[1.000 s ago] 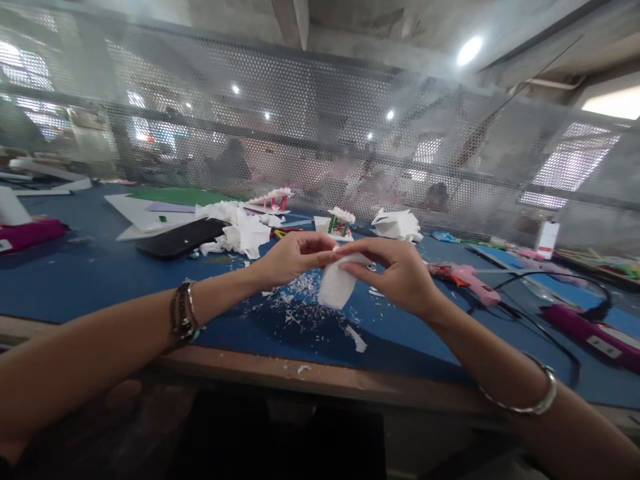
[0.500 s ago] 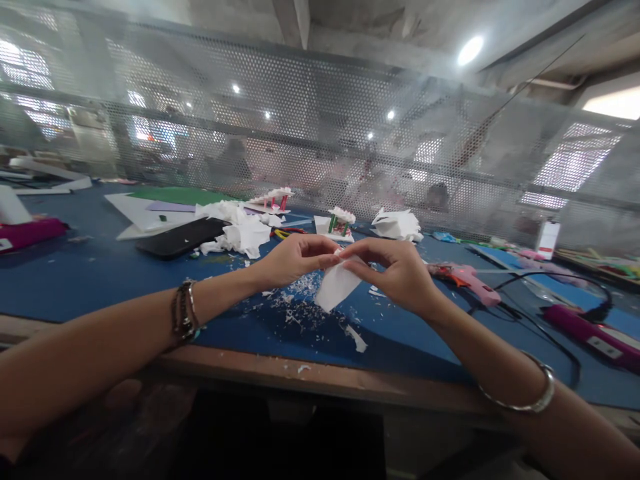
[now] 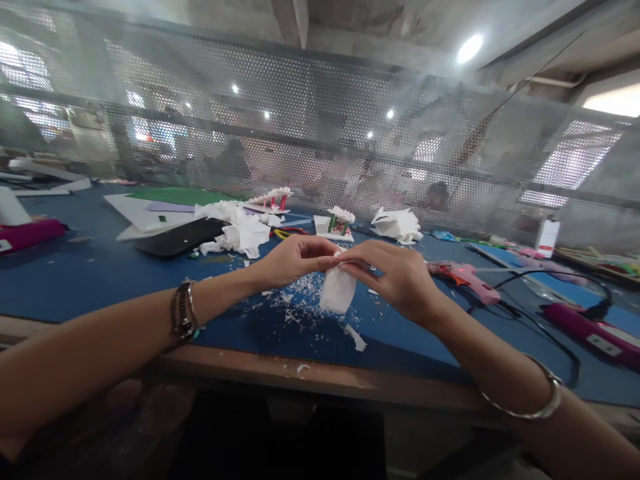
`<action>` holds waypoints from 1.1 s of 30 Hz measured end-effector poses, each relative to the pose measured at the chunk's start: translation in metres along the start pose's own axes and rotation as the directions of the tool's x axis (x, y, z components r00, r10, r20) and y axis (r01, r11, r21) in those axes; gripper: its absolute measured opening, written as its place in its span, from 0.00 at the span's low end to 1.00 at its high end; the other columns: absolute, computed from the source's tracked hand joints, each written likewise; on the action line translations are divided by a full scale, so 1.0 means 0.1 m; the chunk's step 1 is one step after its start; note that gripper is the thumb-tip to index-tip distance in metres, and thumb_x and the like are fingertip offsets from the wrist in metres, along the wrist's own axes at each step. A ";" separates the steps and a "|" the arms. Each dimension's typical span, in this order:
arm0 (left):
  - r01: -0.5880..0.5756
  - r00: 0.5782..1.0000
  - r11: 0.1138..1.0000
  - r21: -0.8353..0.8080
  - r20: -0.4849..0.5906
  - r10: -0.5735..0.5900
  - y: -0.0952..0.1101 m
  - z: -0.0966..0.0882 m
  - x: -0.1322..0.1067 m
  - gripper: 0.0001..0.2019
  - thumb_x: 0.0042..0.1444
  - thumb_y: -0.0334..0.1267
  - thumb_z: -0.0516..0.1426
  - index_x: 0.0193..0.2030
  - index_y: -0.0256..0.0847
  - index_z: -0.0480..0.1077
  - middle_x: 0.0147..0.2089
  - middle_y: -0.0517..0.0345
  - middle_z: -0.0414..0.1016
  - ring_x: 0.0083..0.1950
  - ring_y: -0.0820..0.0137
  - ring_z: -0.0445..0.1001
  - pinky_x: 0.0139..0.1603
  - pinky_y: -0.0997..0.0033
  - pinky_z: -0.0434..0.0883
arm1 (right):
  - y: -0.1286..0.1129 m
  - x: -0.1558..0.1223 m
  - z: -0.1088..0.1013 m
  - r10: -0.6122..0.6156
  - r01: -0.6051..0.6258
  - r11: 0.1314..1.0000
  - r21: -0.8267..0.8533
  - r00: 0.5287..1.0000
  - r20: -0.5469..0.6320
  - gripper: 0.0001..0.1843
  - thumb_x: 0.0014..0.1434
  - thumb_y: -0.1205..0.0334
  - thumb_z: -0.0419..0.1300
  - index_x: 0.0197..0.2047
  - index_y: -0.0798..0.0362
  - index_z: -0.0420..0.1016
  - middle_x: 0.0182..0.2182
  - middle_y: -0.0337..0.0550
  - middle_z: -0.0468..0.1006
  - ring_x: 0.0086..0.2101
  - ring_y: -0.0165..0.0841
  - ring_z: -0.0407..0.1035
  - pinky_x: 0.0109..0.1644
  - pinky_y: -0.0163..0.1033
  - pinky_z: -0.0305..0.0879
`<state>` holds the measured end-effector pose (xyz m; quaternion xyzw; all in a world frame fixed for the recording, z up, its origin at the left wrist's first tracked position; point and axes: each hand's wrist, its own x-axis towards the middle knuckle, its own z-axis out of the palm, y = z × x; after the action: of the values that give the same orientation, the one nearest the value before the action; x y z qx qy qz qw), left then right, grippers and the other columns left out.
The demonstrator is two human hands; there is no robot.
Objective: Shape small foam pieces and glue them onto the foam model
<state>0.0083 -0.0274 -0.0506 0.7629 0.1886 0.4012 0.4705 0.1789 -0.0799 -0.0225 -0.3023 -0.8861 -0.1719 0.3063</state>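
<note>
A piece of white paper (image 3: 339,292) hangs down between my hands over the blue table. My left hand (image 3: 295,261) is closed, thumb and fingers pinching the paper's upper edge. Pinching that same edge from the other side, my right hand (image 3: 395,272) is closed too, its fingertips touching or nearly touching the left ones. Small white paper scraps (image 3: 295,300) are scattered beneath, and a longer torn strip (image 3: 356,338) lies nearer the table edge. Behind my hands stands a small white model with green posts (image 3: 341,223).
Left of my hands are crumpled white paper (image 3: 245,233), a black phone-like slab (image 3: 180,239) and a green sheet (image 3: 185,195). To the right lie a pink glue gun (image 3: 473,283) with a black cord and a purple power strip (image 3: 590,337). A perforated metal screen (image 3: 310,127) rises behind.
The white paper has turned from a slanted position to hanging nearly straight down. My right hand has rolled over slightly, its fingers closer together; my left hand stays almost in place.
</note>
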 end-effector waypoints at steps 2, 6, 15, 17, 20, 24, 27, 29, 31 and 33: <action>-0.001 1.000 1.000 0.017 -0.009 0.001 0.00 0.01 0.00 0.07 0.44 0.35 0.56 0.31 0.36 0.70 0.28 0.60 0.70 0.29 0.78 0.63 0.31 0.78 0.61 | 0.00 -0.01 0.01 -0.018 0.018 0.999 -0.033 1.000 -0.009 0.08 0.55 0.64 0.51 0.35 0.52 0.70 0.31 0.39 0.75 0.32 0.26 0.68 0.35 0.31 0.62; 0.015 1.000 0.999 0.045 -0.008 -0.015 0.01 0.02 0.00 0.07 0.44 0.35 0.55 0.31 0.35 0.69 0.25 0.61 0.68 0.25 0.80 0.61 0.25 0.79 0.59 | 0.02 -0.01 0.01 -0.039 0.038 0.999 -0.027 0.999 -0.020 0.08 0.55 0.63 0.51 0.34 0.54 0.69 0.30 0.41 0.75 0.30 0.25 0.68 0.34 0.31 0.61; 0.028 0.999 1.000 -0.003 0.032 -0.028 0.01 0.00 0.00 0.06 0.46 0.34 0.55 0.31 0.35 0.68 0.23 0.64 0.65 0.22 0.81 0.62 0.25 0.80 0.60 | 0.06 0.02 -0.05 0.002 -0.007 0.996 0.091 0.998 0.056 0.06 0.54 0.64 0.52 0.34 0.53 0.69 0.28 0.38 0.74 0.29 0.24 0.66 0.32 0.30 0.60; 0.026 0.999 1.000 0.007 0.045 -0.026 -0.01 0.00 0.00 0.06 0.46 0.35 0.55 0.31 0.35 0.68 0.24 0.63 0.66 0.23 0.81 0.62 0.25 0.80 0.60 | 0.05 0.02 -0.05 -0.019 0.016 0.999 0.040 0.998 0.052 0.06 0.55 0.65 0.50 0.34 0.53 0.68 0.28 0.39 0.73 0.30 0.25 0.66 0.33 0.30 0.60; 0.023 0.999 1.000 0.016 0.042 -0.023 -0.03 0.00 0.00 0.06 0.46 0.35 0.55 0.31 0.35 0.69 0.25 0.63 0.66 0.23 0.81 0.62 0.25 0.80 0.60 | 0.04 0.02 -0.03 -0.060 0.062 0.998 -0.029 0.997 0.055 0.08 0.56 0.65 0.48 0.33 0.54 0.67 0.28 0.41 0.72 0.30 0.26 0.64 0.32 0.31 0.59; 0.032 0.999 0.999 0.009 0.018 -0.033 -0.03 0.02 0.01 0.05 0.45 0.34 0.55 0.30 0.35 0.69 0.25 0.62 0.67 0.22 0.81 0.62 0.24 0.80 0.61 | 0.06 0.03 -0.01 -0.053 0.057 0.998 -0.032 0.993 0.104 0.09 0.57 0.64 0.45 0.33 0.55 0.65 0.28 0.43 0.70 0.29 0.27 0.63 0.32 0.33 0.59; 0.058 0.998 0.998 -0.019 0.018 -0.058 0.00 0.06 0.00 0.04 0.43 0.32 0.55 0.28 0.35 0.69 0.24 0.62 0.68 0.22 0.81 0.62 0.24 0.80 0.62 | 0.08 0.03 -0.01 -0.026 0.024 1.000 0.009 0.989 0.147 0.09 0.57 0.62 0.46 0.31 0.54 0.64 0.28 0.42 0.69 0.27 0.26 0.61 0.30 0.32 0.58; 0.075 0.997 0.996 -0.051 0.029 -0.074 0.02 0.09 -0.01 0.04 0.43 0.32 0.55 0.27 0.35 0.69 0.23 0.62 0.68 0.23 0.80 0.63 0.25 0.79 0.63 | 0.10 0.03 0.00 -0.013 0.007 0.999 0.040 0.989 0.146 0.08 0.56 0.61 0.47 0.29 0.53 0.63 0.26 0.40 0.68 0.26 0.25 0.60 0.28 0.31 0.57; 0.069 0.997 0.994 -0.085 0.052 -0.065 0.03 0.10 -0.02 0.04 0.42 0.32 0.55 0.27 0.35 0.69 0.23 0.62 0.68 0.23 0.80 0.63 0.25 0.79 0.64 | 0.12 0.03 0.00 -0.007 0.000 0.998 0.055 0.992 0.129 0.08 0.56 0.60 0.48 0.28 0.53 0.61 0.25 0.38 0.67 0.24 0.24 0.59 0.27 0.31 0.55; 0.056 0.996 0.992 -0.110 0.069 -0.048 0.02 0.11 -0.02 0.04 0.43 0.32 0.55 0.27 0.36 0.70 0.24 0.62 0.68 0.23 0.80 0.64 0.25 0.80 0.64 | 0.13 0.03 0.01 -0.016 0.010 0.999 0.053 0.993 0.114 0.08 0.56 0.60 0.48 0.27 0.53 0.60 0.23 0.38 0.66 0.23 0.24 0.58 0.26 0.30 0.54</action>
<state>0.0156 -0.0358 -0.0517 0.7432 0.1699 0.3731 0.5287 0.1852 -0.0681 -0.0200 -0.2977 -0.9084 -0.1329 0.2616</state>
